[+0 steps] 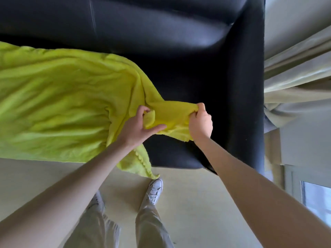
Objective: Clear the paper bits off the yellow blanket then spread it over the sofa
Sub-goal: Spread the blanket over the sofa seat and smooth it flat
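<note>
Left hand and right hand both pinch yellow blanket right end; bulk runs left along sofa, right seat bare.

Bare seat of the sofa right of the blanket gives you room. Armrest & curtain block further right.

Soft daylight came from the window at the lower right, leaving the pale floor evenly lit. A broad sheen lay on the black sofa backrest, while its seat fell into deep, detailless shadow. The wide lens bowed straight lines toward the edges. The whole frame was slightly soft, with mild motion blur.
</note>
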